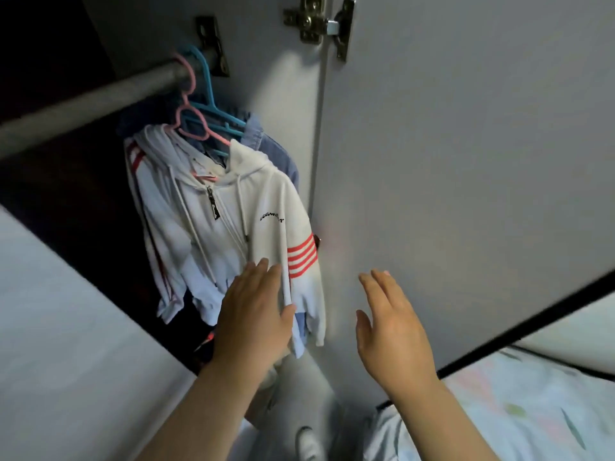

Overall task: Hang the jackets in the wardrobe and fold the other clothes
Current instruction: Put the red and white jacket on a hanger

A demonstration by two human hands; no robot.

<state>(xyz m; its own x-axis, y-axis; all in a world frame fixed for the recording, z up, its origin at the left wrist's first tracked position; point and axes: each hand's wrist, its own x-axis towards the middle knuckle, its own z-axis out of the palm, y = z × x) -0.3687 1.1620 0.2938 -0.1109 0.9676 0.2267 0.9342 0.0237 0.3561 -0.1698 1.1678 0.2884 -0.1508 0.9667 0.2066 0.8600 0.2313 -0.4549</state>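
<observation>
Wardrobe door (466,161), a smooth grey panel, is standing open at right, with a floral-sheeted bed (532,410) showing below it. A round metal rod (83,98) is running from lower left up to the wardrobe's side wall. The white jacket (233,221), a soft knit with zip, drawcords and orange sleeve stripes, is hanging from the rod with its long axis vertical, directly ahead of and above the hands. A denim jacket (283,158) is hanging just behind it. The left hand (253,314), the nearer, is lying flat with straight fingers against the white jacket's lower front, pinching nothing. The right hand (389,324) is hovering spread and empty beside the sleeve, apart from it. Thin plastic hangers, pink (191,124) and blue (216,114), are hooking over the rod. Hanging appears done here.
</observation>
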